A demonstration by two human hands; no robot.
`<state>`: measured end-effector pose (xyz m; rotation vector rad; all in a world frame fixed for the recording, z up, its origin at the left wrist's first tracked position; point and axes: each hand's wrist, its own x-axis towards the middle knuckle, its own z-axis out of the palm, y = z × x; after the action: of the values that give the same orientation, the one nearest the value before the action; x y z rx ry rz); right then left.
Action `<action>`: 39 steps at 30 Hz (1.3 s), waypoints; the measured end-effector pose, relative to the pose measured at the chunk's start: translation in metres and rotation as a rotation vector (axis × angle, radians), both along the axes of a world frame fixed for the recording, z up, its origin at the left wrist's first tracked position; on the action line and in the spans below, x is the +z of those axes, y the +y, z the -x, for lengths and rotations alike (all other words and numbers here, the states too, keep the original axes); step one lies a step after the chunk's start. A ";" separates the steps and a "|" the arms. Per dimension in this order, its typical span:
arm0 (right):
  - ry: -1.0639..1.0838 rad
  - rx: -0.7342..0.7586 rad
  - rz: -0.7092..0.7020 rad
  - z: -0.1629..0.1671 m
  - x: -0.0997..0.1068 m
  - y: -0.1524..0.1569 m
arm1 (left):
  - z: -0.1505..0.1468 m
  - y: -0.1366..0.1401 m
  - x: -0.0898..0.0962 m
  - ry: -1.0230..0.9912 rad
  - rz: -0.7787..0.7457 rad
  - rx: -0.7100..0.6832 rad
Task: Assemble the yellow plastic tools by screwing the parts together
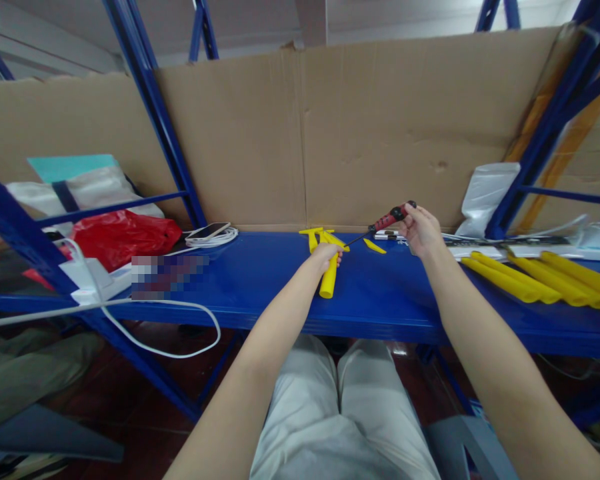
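On the blue shelf, my left hand (pixel 329 255) is closed around a yellow part with a tube (pixel 327 283) pointing toward me and flat yellow arms (pixel 311 235) beyond the fingers. My right hand (pixel 422 229) grips the rear of a screwdriver (pixel 389 219) with a red and black handle. Its thin shaft slants down to the left, and the tip lies close to the yellow part at my left fingers; whether it touches a screw is too small to tell. A small loose yellow piece (pixel 375 247) lies just right of the shaft.
Several yellow tubes (pixel 505 280) lie at the right. A phone (pixel 209 231) rests on a coiled white cable (pixel 225 237) at the left, near a red plastic bag (pixel 125 237). Cardboard (pixel 230 133) walls the back. A white cable (pixel 180 353) loops over the front edge.
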<state>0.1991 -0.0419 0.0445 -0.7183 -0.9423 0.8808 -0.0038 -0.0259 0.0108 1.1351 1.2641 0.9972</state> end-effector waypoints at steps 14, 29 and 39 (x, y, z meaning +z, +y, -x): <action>0.023 -0.032 0.006 -0.002 -0.006 0.004 | -0.001 -0.001 0.001 0.025 0.001 0.001; 0.062 -0.100 -0.003 0.000 -0.007 0.005 | -0.001 -0.003 0.003 0.010 -0.007 -0.010; 0.051 -0.198 0.022 -0.004 -0.014 0.010 | -0.002 -0.005 0.002 0.008 -0.025 0.009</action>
<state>0.2026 -0.0315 0.0308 -0.7901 -0.8020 0.7319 -0.0018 -0.0306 0.0130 1.1547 1.2667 1.0188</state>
